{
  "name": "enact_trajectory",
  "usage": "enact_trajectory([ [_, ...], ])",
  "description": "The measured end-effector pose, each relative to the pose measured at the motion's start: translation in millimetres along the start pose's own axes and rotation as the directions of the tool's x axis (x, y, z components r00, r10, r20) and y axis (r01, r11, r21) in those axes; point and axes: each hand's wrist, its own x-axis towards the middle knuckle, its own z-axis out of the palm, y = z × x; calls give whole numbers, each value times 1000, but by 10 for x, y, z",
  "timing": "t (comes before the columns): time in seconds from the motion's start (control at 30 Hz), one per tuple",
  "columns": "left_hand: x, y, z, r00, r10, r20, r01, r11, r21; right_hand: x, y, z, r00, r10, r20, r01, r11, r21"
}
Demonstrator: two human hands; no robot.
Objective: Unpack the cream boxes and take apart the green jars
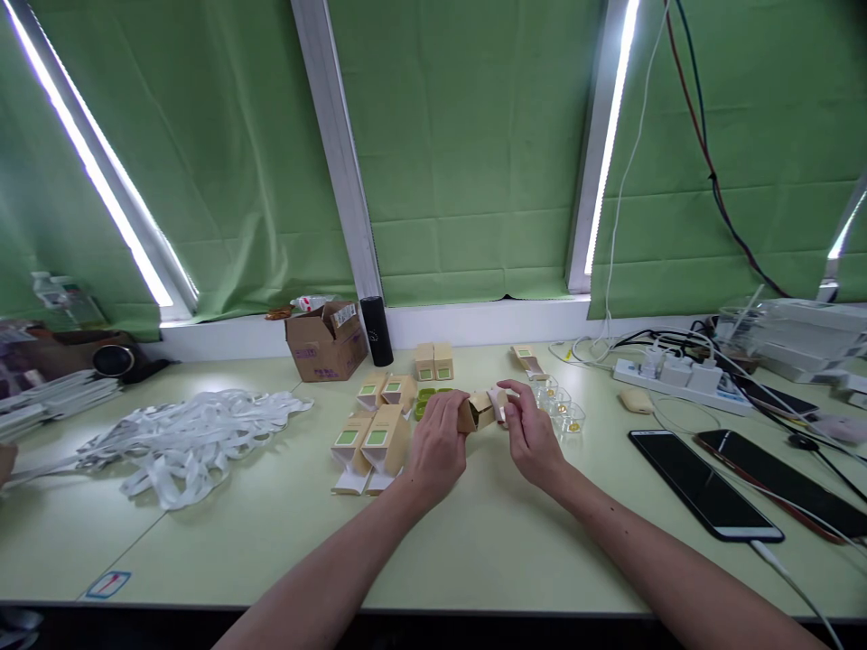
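1. Both hands are on one small tan carton (478,411), held just above the table (474,542), a bit in front of the black cylinder (377,330) that stands by the window ledge. The left hand (437,447) wraps round the carton's closed end with its fingers pressed on it, and the right hand (532,433) pinches the pale flap at the open end between thumb and fingertips.
2. What could go wrong, I reckon: that flap looks like thin card, so pulling too hard or at an angle could crease or tear it. Squeezing the body too tightly with the left hand could also dent the carton.
3. The clear little cups (564,408) sit just beside the right hand, to the right of the cylinder and nearer the person. A careless wrist swing could knock them over and spill whatever the small yellowish bits inside are; too small to tell.
4. More tan cartons with green labels (372,438) lie in front of the cylinder, some with end flaps hanging open. I can't see inside them.
5. Left of the cylinder is an open brown cardboard box (325,343); contents not visible from here.
6. Further left of that, a pile of white straps (196,433) sprawls across the table.
7. Well right of the cylinder, two phones (704,487) lie flat with cables attached, near a power strip (670,375).
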Motion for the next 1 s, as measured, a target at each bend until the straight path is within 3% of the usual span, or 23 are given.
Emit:
enact_trajectory([
  [0.33, -45, -43, 15, 995, -93, 38, 95, 992, -79, 74, -17, -35, 996, -1, -93, 9, 997, 78],
  [0.43, -40, -13, 0, 998, -42, 37, 46, 992, -113, 119, -45, -93, 977, -172, -129, 176, 984, 15],
  [0.53, -17, 24, -27, 999, -10, 50, 15, 994, -107, 151, -42, -141, 913, -396, -103, 393, 918, -47],
  [0.63, 6, 58, -52, 998, -14, 64, 19, 996, -82, 162, -13, -155, 867, -492, -81, 487, 871, -69],
  [0.77, 16, 76, -57, 997, -27, 79, 35, 994, -99, 163, 45, -145, 863, -496, -100, 485, 867, -113],
  [1.0, -6, 35, -33, 991, -78, 109, 91, 988, -123, 174, 122, -152, 916, -341, -212, 295, 929, -223],
])
